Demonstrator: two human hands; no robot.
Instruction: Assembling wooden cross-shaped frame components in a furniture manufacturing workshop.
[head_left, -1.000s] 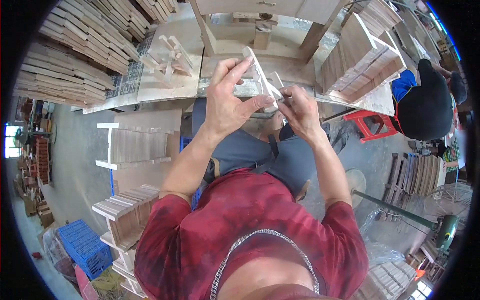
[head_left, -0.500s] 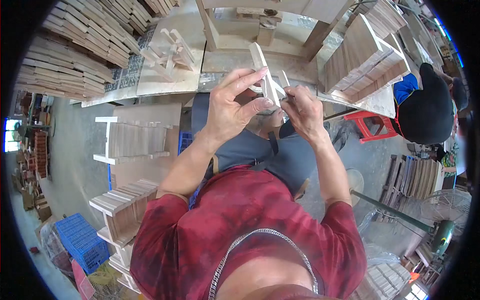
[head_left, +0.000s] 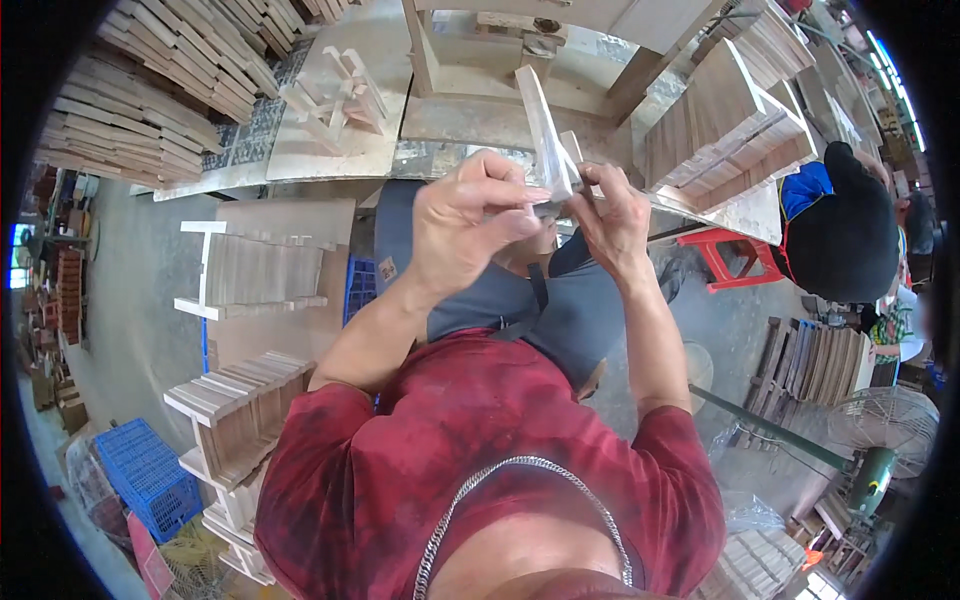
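Note:
A pale wooden piece (head_left: 545,130), with a long slat and a shorter arm beside it, is held up over my lap near the bench edge. My right hand (head_left: 615,215) grips its near end from the right, fingers curled and thumb pressed in. On the other side, my left hand (head_left: 465,215) is closed in a pinch, its thumb and fingertips against or just beside the same near end. A small greyish bit shows by those fingertips; what it is I cannot make out. Part of the joint is hidden behind the fingers.
Ahead is a workbench (head_left: 450,160) with a small wooden assembly (head_left: 340,100) and stacked boards (head_left: 715,130). More wood stacks (head_left: 265,275) stand at my left, near a blue crate (head_left: 150,480). A red stool (head_left: 735,258), another person (head_left: 840,235) and a fan (head_left: 880,430) are at right.
The wooden piece has tilted and turned slightly, its far end moving right and up to a steeper angle. My left fingers have slid off its side into a tighter pinch at the near end.

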